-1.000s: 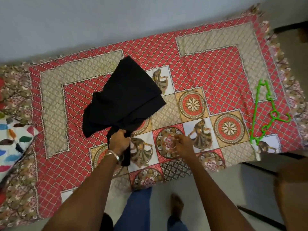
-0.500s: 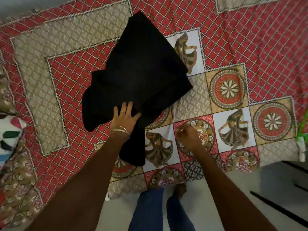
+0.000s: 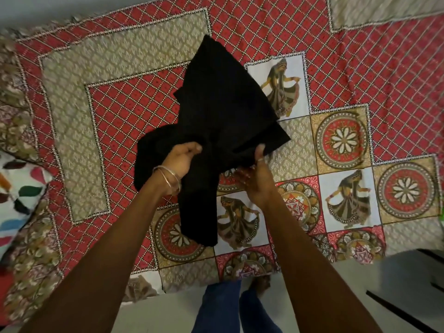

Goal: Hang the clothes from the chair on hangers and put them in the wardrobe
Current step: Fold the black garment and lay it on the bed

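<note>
Head view: early stage. Black garment [image 3: 223, 121] bunched on patterned bedspread [image 3: 144, 111], near its front edge. Left hand [image 3: 180, 159] curled round a fold; right hand [image 3: 257, 176] pinching the hem. No hanger fitted yet; wardrobe unseen.

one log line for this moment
left hand grips black garment | right hand grips its edge | garment on patterned bedspread | unhung
</note>
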`<action>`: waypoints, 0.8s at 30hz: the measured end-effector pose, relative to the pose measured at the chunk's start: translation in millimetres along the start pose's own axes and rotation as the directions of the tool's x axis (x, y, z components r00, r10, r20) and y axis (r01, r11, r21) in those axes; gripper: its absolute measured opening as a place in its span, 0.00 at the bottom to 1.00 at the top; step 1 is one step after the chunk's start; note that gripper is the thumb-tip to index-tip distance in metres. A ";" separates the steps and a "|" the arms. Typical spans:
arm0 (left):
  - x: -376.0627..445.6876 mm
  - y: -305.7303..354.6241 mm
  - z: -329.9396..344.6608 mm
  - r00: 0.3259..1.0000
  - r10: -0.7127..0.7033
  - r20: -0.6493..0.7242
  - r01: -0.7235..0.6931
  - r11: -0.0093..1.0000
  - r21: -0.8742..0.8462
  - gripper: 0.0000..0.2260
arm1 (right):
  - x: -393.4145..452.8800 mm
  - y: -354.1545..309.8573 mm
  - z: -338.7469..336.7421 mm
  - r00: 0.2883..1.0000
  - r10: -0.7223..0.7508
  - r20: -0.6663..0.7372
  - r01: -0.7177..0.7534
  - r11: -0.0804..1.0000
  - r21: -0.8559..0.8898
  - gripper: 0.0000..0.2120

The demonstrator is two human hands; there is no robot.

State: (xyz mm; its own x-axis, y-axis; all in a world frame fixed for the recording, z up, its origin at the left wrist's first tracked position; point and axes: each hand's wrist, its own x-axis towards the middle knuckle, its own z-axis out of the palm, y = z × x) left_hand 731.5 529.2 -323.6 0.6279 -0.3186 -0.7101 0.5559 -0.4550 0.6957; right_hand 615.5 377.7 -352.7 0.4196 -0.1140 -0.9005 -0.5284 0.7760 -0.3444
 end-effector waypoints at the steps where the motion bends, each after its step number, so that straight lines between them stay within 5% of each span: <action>1: -9.7 3.0 4.8 0.993 -0.005 0.117 0.004 1.000 0.011 0.14 | 4.4 -9.0 5.2 0.999 -0.017 0.052 0.010 0.991 0.136 0.33; 3: -23.1 3.8 6.2 0.959 0.004 0.282 -0.041 0.991 0.127 0.13 | 11.3 -30.5 24.1 0.999 -0.044 0.024 0.037 0.967 0.252 0.25; 5: -28.2 -4.4 2.1 0.937 -0.094 0.335 -0.049 0.917 0.395 0.12 | 15.7 -46.8 37.1 0.980 -0.086 -0.177 0.119 0.976 0.182 0.20; 7: -28.6 -14.4 -3.9 0.929 -0.299 0.218 0.013 0.616 0.788 0.15 | 3.4 -58.7 37.0 0.937 -0.216 -0.275 0.248 0.965 0.087 0.18; 8: -31.3 -20.4 -6.3 0.940 -0.333 0.072 0.076 0.411 0.908 0.16 | -4.9 -60.5 33.0 0.924 -0.279 -0.262 0.308 0.948 0.077 0.16; 9: -32.1 -21.4 -8.1 0.967 -0.246 -0.061 0.146 0.344 0.928 0.17 | -18.0 -67.7 27.1 0.909 -0.367 -0.197 0.380 0.924 0.031 0.14; 10: -34.1 -19.5 -9.4 0.978 -0.110 -0.176 0.207 0.468 0.859 0.16 | -29.3 -71.0 20.4 0.885 -0.453 -0.111 0.447 0.891 -0.079 0.12; 11: -34.0 -17.0 -11.0 0.959 -0.002 -0.282 0.203 0.699 0.686 0.15 | -36.1 -70.1 11.6 0.861 -0.508 0.007 0.495 0.836 -0.238 0.12; 12: -36.2 -3.8 -11.7 0.924 0.044 -0.380 0.111 0.920 0.377 0.14 | -49.7 -75.2 9.6 0.825 -0.536 0.180 0.558 0.721 -0.410 0.10; 13: -33.2 4.0 -15.7 0.918 -0.025 -0.395 0.036 0.999 0.020 0.15 | -58.5 -70.0 9.6 0.774 -0.505 0.383 0.627 0.526 -0.575 0.08; 15: -27.4 24.1 -16.1 0.948 -0.224 -0.227 0.085 0.864 -0.497 0.26 | -66.6 -57.2 11.0 0.620 -0.289 0.730 0.754 -0.037 -0.656 0.08; 16: -19.2 26.3 -17.7 0.943 -0.299 -0.144 0.170 0.808 -0.565 0.37 | -68.0 -45.7 14.1 0.595 -0.100 0.798 0.753 -0.279 -0.596 0.05; 18: -17.4 26.6 -15.3 0.897 -0.391 -0.205 0.301 0.882 -0.363 0.46 | -81.2 -24.7 25.0 0.712 0.277 0.645 0.666 -0.560 -0.493 0.03; 19: -15.8 13.5 -14.7 0.868 -0.405 -0.288 0.356 0.911 -0.208 0.44 | -82.9 -14.3 22.6 0.774 0.413 0.480 0.630 -0.576 -0.520 0.09; 21: -22.8 -3.8 -13.5 0.847 -0.418 -0.329 0.433 0.901 -0.028 0.33 | -85.0 -7.2 12.7 0.791 0.543 0.280 0.569 -0.486 -0.664 0.19; 24: -33.5 -34.5 -15.8 0.847 -0.462 -0.262 0.499 0.862 0.095 0.28 | -66.8 -7.4 -17.4 0.795 0.543 0.271 0.394 -0.123 -0.911 0.18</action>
State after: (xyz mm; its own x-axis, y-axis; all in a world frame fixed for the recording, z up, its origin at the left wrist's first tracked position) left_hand 699.9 568.8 -322.1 0.4183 0.1579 -0.8945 0.7405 -0.6296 0.2351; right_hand 578.5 368.7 -294.6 0.2467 0.4982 -0.8312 -0.4421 -0.7054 -0.5540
